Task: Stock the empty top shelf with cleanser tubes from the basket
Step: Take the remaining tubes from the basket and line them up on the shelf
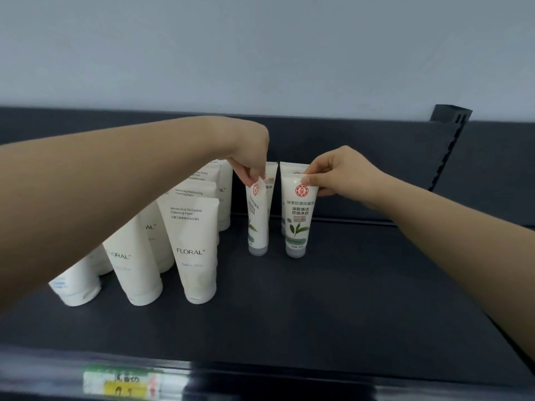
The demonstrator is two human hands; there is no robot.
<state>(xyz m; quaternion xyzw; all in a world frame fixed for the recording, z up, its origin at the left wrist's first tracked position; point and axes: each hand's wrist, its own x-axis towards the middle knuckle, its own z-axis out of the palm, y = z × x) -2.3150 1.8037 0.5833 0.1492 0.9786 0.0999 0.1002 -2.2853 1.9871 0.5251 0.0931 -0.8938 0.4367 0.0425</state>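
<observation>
1. The left hand (250, 166) pinches the crimped top of the left green-tea tube (257, 224), and the right hand (338, 176) pinches the top of the right green-tea tube (299, 218). Both tubes stand mid-way along the top shelf (347, 299), just right of the FLORAL tubes (197, 250).
2. The risk, I'd say, is that they're perched on narrow caps. Let go carelessly and one could topple into its neighbours.
3. Each tube's long axis is near vertical, with the cap down and the crimp up. The right label faces front and the left is turned aside.

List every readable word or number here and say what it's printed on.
"FLORAL": front white tube.
"Amino Acid Oil Control Cleansing Foam": same tube.
"Amino Acid Moisturizing Cleansing Foam": tube behind it.
"深层清洁 控油净透": right leaf-print tube, pinched by the right hand.
Too blurred to read: left leaf-print tube, pinched by the left hand; shelf price tag.
</observation>
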